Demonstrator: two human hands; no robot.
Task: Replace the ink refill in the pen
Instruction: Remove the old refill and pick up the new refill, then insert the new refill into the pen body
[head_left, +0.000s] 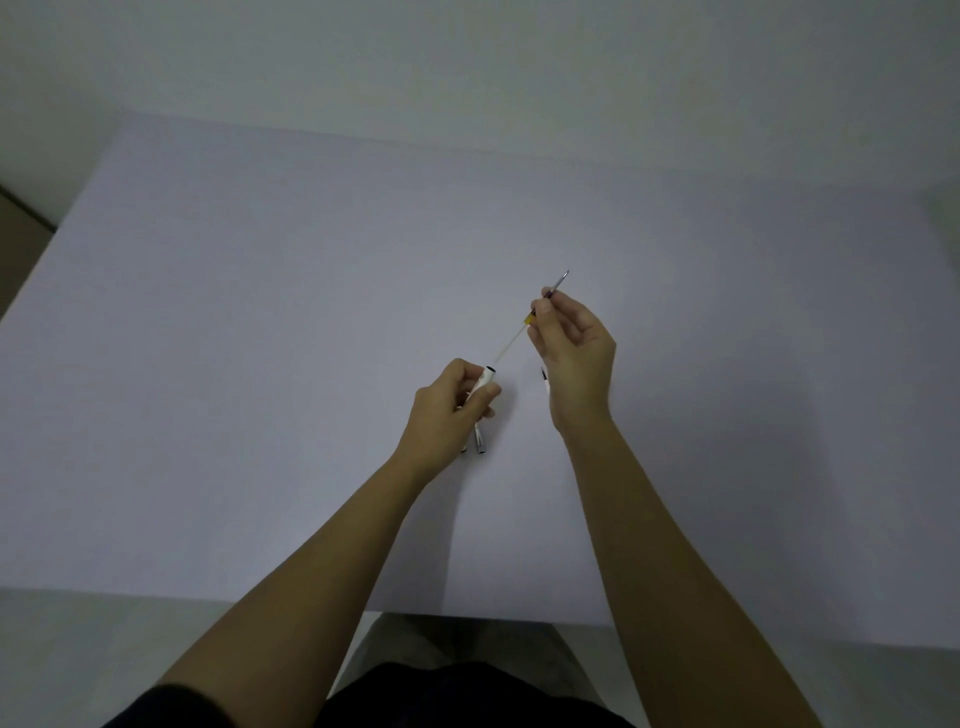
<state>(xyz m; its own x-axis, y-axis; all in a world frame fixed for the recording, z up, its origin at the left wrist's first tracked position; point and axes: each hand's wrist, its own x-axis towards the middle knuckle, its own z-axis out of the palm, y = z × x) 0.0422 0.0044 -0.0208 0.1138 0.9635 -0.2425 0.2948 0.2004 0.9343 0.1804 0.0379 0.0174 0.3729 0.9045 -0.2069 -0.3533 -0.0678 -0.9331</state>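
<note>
My left hand (452, 402) is closed around the white pen barrel (483, 384), its open end tilted up, above the middle of the pale table (260, 312), toward its near edge. My right hand (571, 348), raised and tilted, pinches the thin ink refill (524, 325) near its tip between thumb and forefinger; its tail seems to sit just in the barrel mouth, though that is hard to tell. The refill looks light, bendy and slippery, best held near the tip.
</note>
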